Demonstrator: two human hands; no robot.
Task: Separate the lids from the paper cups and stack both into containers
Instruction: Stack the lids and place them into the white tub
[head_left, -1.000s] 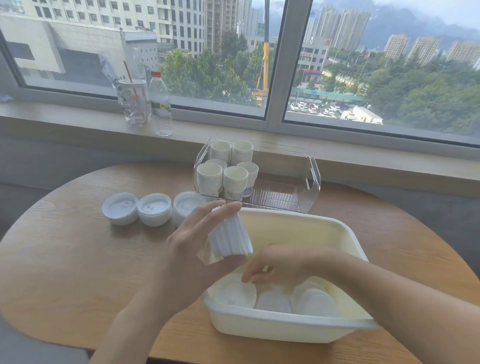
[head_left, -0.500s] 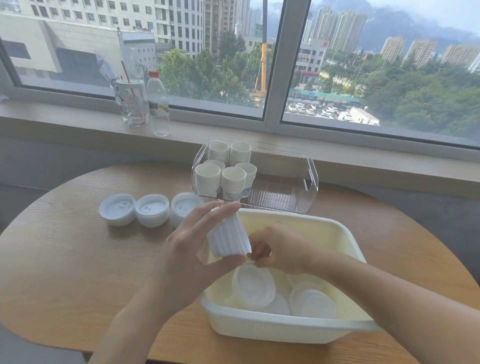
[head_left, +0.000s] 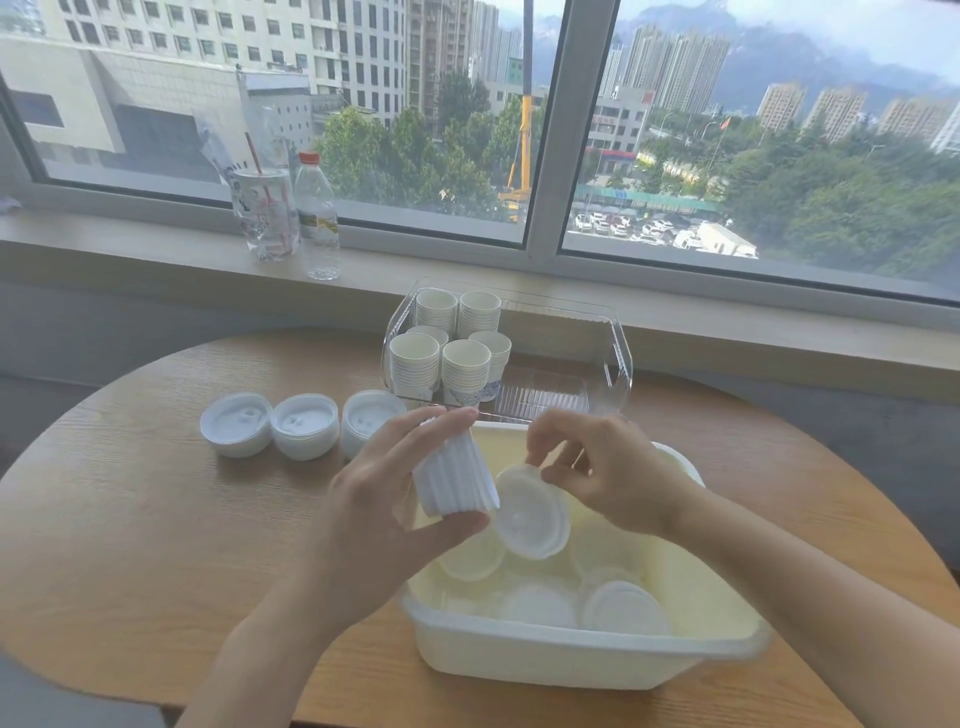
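My left hand (head_left: 384, 514) grips a stack of white lids (head_left: 453, 475) between thumb and fingers, held above the left end of the cream plastic tub (head_left: 571, 657). My right hand (head_left: 608, 470) pinches the rim of a single white lid (head_left: 530, 512) and holds it tilted right beside that stack. More loose lids (head_left: 621, 608) lie on the tub's floor. Three lid stacks (head_left: 301, 426) stand in a row on the wooden table. Several stacks of paper cups (head_left: 449, 348) fill the left part of a clear plastic container (head_left: 613, 364) behind the tub.
The round wooden table (head_left: 130, 519) stands against a window sill. On the sill are a clear drink cup with a red straw (head_left: 265, 213) and a plastic water bottle (head_left: 318, 213).
My right hand picked a lid out of the tub and raised it up to the stack in my left hand. The left hand stayed about where it was.
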